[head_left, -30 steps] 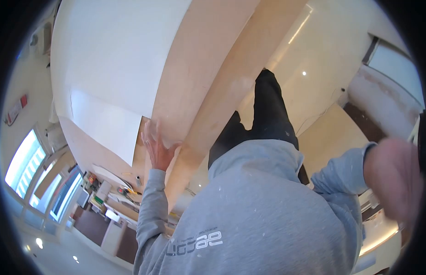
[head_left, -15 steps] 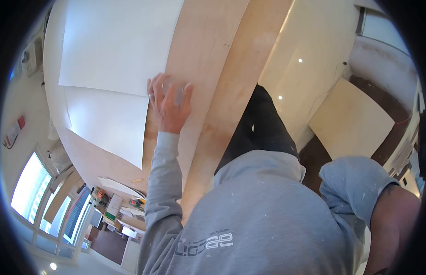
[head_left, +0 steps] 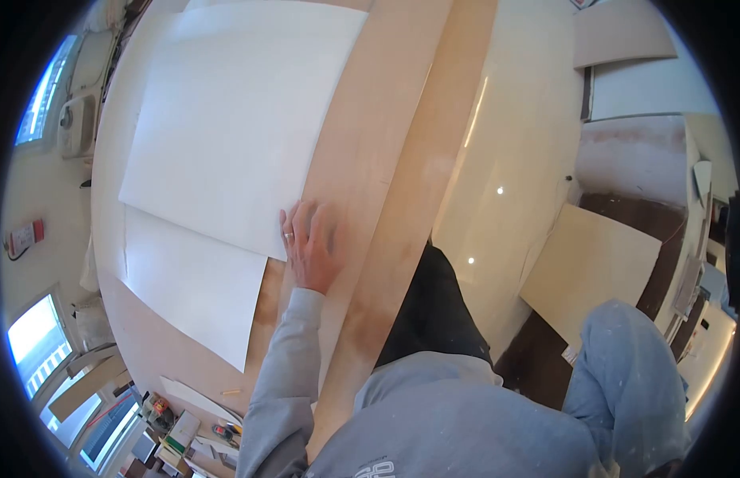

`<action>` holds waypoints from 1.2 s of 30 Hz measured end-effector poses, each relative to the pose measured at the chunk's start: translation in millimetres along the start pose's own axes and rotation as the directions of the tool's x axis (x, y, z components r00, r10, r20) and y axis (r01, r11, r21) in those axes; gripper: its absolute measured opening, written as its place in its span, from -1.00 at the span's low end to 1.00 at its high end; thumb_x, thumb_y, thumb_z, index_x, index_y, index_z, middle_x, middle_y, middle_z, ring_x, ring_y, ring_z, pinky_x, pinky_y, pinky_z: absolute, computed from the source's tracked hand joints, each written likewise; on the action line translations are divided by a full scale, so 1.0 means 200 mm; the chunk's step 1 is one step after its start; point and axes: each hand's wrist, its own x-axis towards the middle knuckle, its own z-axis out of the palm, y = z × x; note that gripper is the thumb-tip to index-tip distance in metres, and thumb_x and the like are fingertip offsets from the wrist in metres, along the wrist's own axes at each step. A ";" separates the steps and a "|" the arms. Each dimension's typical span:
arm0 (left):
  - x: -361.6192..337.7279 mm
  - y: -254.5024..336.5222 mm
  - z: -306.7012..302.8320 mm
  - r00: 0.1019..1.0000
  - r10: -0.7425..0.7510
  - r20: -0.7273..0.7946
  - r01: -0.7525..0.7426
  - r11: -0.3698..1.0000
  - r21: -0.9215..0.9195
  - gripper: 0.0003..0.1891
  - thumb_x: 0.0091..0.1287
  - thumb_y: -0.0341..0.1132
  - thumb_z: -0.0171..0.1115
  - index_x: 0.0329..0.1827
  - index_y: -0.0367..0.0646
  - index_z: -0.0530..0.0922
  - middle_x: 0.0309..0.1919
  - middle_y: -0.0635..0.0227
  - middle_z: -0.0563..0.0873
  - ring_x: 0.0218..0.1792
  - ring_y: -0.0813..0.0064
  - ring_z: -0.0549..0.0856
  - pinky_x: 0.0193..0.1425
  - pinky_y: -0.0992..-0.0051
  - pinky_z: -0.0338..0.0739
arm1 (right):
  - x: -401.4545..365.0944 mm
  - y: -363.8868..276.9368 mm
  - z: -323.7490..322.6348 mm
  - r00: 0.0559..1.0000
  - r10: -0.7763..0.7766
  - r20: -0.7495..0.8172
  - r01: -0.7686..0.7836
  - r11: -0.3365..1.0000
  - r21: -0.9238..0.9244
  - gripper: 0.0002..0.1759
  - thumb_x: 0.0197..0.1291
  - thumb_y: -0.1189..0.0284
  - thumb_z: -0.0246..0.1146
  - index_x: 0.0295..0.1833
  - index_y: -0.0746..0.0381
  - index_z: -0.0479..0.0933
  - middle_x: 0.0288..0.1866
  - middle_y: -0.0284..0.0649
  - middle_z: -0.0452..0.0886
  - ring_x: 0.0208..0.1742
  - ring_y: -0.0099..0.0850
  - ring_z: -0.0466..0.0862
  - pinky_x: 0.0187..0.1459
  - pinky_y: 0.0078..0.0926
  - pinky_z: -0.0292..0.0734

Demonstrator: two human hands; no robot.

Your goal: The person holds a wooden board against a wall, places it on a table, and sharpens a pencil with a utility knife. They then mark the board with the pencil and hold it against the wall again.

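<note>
My left hand [head_left: 310, 248], in a grey sleeve and with a ring on one finger, lies palm down with its fingers apart and slightly bent. Its fingertips rest at the near right corner of a large white sheet [head_left: 234, 119], partly over the pinkish wooden board [head_left: 370, 103]. A second white sheet [head_left: 195, 279] lies beside the first, towards the lower left. Along the right runs a browner wood strip [head_left: 406, 191]. My right hand is out of view; only that arm's grey sleeve [head_left: 633, 374] shows.
A pale square panel [head_left: 593, 263] leans or lies on the dark floor at the right, beside a glossy cream surface [head_left: 505, 135]. A pencil-like stick [head_left: 231, 392] lies on the board at lower left, near a curved white offcut [head_left: 195, 398]. Windows line the far left.
The view has shifted, so the sheets and board sit lower and further right. My left hand stays at the sheet's corner, its fingers now flatter. The bare right forearm has left the view.
</note>
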 end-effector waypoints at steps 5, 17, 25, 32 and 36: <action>-0.01 -0.01 -0.01 1.000 -0.002 0.016 0.002 1.000 0.010 -0.53 0.41 -0.23 0.46 0.36 -0.06 0.63 0.43 0.17 0.56 0.53 -0.02 0.46 0.73 -0.19 0.18 | 0.02 -0.01 -0.01 1.000 -0.017 -0.017 0.017 1.000 0.014 -0.60 0.65 0.34 0.14 0.18 0.55 0.59 -0.05 0.09 0.77 -0.18 -0.24 0.76 -0.15 -0.39 0.72; -0.02 -0.04 0.07 0.995 0.025 -0.100 -0.027 0.999 -0.020 -0.52 0.34 -0.19 0.46 0.31 -0.09 0.64 0.38 0.11 0.61 0.49 -0.02 0.52 0.66 -0.23 0.24 | 0.11 0.05 0.02 0.998 -0.049 -0.029 0.053 0.984 0.169 -0.55 0.66 0.30 0.10 0.23 0.54 0.56 -0.04 0.10 0.75 -0.19 -0.23 0.74 -0.16 -0.38 0.71; -0.18 0.13 -0.02 0.978 -0.118 -0.174 0.129 0.990 0.054 -0.57 0.50 -0.04 0.26 0.31 -0.04 0.67 0.33 0.15 0.64 0.55 0.07 0.51 0.72 -0.46 -0.03 | 0.29 0.15 0.28 0.970 -0.199 -0.138 0.237 0.903 0.357 -0.52 0.67 0.27 0.08 0.26 0.54 0.53 -0.03 0.10 0.74 -0.20 -0.22 0.73 -0.17 -0.37 0.70; -0.99 0.45 -0.10 0.796 -0.554 -0.243 0.588 0.804 0.094 -0.60 0.51 -0.21 0.28 0.37 -0.03 0.63 0.47 0.08 0.59 0.54 0.07 0.52 0.55 -0.08 0.40 | 0.40 0.20 0.40 0.932 -0.226 -0.283 0.335 0.832 0.441 -0.50 0.67 0.24 0.05 0.28 0.53 0.51 -0.03 0.11 0.72 -0.21 -0.21 0.72 -0.18 -0.36 0.70; -1.65 0.72 -0.23 0.555 -0.729 -0.401 0.784 0.619 -0.040 -0.72 0.42 -0.32 0.34 0.17 -0.06 0.71 0.18 0.15 0.77 0.28 0.00 0.70 0.45 0.03 0.52 | 0.42 0.24 0.49 0.978 -0.167 -0.127 0.207 0.864 0.459 -0.48 0.68 0.22 0.04 0.30 0.53 0.50 -0.02 0.11 0.72 -0.21 -0.21 0.71 -0.18 -0.36 0.69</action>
